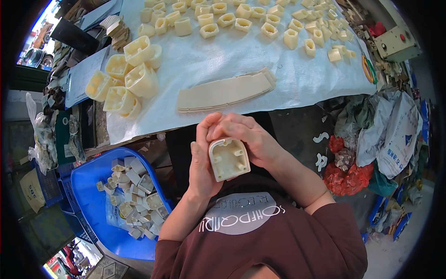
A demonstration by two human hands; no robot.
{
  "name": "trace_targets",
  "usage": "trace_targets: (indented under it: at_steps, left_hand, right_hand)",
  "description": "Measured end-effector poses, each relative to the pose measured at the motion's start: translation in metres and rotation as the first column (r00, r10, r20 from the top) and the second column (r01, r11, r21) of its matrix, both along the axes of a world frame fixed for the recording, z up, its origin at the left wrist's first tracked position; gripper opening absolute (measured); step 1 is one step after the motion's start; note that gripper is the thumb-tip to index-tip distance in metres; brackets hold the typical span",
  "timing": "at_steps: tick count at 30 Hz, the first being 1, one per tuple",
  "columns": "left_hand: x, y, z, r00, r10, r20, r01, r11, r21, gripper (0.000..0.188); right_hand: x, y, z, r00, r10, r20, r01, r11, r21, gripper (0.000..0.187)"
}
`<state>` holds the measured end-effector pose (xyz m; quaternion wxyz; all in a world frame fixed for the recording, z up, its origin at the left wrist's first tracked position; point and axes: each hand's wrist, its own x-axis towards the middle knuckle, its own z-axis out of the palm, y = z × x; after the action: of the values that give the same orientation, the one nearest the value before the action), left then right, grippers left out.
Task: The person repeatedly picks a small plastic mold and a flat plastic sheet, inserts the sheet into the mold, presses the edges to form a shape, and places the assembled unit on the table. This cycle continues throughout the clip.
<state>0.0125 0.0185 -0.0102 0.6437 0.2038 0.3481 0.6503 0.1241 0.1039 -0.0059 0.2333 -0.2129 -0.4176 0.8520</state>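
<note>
In front of my chest, both hands close round a hollow cream plastic block point(226, 163), shaped like a chunky shoe heel. Its open end faces up, showing small posts inside; one edge is straight and the opposite one rounded. My left hand point(202, 169) wraps the block's left side, thumb raised along it. Bent over the far side and right wall are the fingers of my right hand point(246, 137), which hide part of it. Just beyond my fingertips, a stack of curved beige strips point(225, 93) lies on the white-covered table point(320, 79).
Several larger cream hollow blocks point(141, 79) are clustered at the table's left. Many smaller ones point(226, 19) spread across its far side. A blue basin point(134, 251) of beige pieces stands at lower left. Plastic bags point(397, 132) and red netting point(346, 179) sit at right.
</note>
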Motion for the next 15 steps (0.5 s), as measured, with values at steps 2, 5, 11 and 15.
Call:
trace_targets:
  at_steps: [2, 5, 11, 15]
  left_hand:
    - [0.004, 0.002, 0.007, 0.998, 0.058, -0.008, -0.059, 0.996, -0.064, 0.064]
    - [0.006, 0.004, 0.013, 0.992, 0.093, -0.081, -0.102, 0.989, -0.109, 0.059]
    - [0.001, 0.006, 0.014, 0.983, 0.177, -0.05, -0.183, 0.972, -0.148, 0.053]
    - [-0.005, 0.002, 0.008, 0.978, 0.208, 0.024, -0.201, 0.966, -0.161, 0.054]
  right_hand:
    - [-0.002, 0.002, -0.009, 0.991, 0.036, -0.128, -0.031, 0.998, 0.047, 0.02]
    - [0.004, 0.0, -0.016, 0.996, 0.047, -0.071, -0.026, 0.964, 0.266, 0.011]
    - [0.005, -0.015, -0.019, 0.993, -0.061, 0.1, -0.025, 0.726, 0.688, 0.048]
    - [0.001, -0.026, -0.026, 0.998, -0.057, 0.011, 0.038, 0.781, 0.623, 0.066]
